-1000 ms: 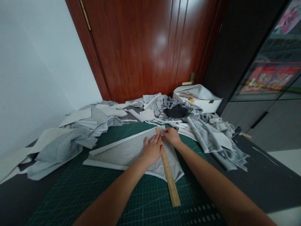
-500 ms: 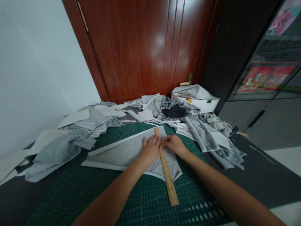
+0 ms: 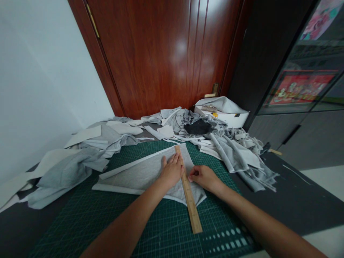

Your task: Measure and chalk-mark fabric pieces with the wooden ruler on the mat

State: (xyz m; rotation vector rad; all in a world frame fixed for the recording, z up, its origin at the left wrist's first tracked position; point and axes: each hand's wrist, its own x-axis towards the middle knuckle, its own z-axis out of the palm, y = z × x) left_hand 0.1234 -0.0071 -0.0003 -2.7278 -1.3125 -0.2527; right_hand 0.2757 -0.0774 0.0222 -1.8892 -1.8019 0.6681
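Observation:
A grey piece of cloth [image 3: 139,172] with white edges lies on the green cutting mat [image 3: 166,233]. Across its right part runs a wooden ruler [image 3: 191,204], its near end reaching past the cloth onto the mat. My left hand [image 3: 172,170] rests flat with fingers spread, its fingertips pressing on the ruler and the rest over the cloth. Just right of the ruler is my right hand [image 3: 203,177], thumb and fingers pinched together low over the cloth. Whatever sits in that pinch is too small to make out.
Heaps of grey and white fabric lie left [image 3: 77,163] and right [image 3: 233,150] of the mat. A white box [image 3: 233,119] with cloth on it stands at the back right, before a wooden door [image 3: 150,53]. A white wall [image 3: 48,79] bounds the left side.
My right hand has slid toward me along the ruler's right side. My left hand, the ruler and the cloth keep their places; the view has shifted slightly.

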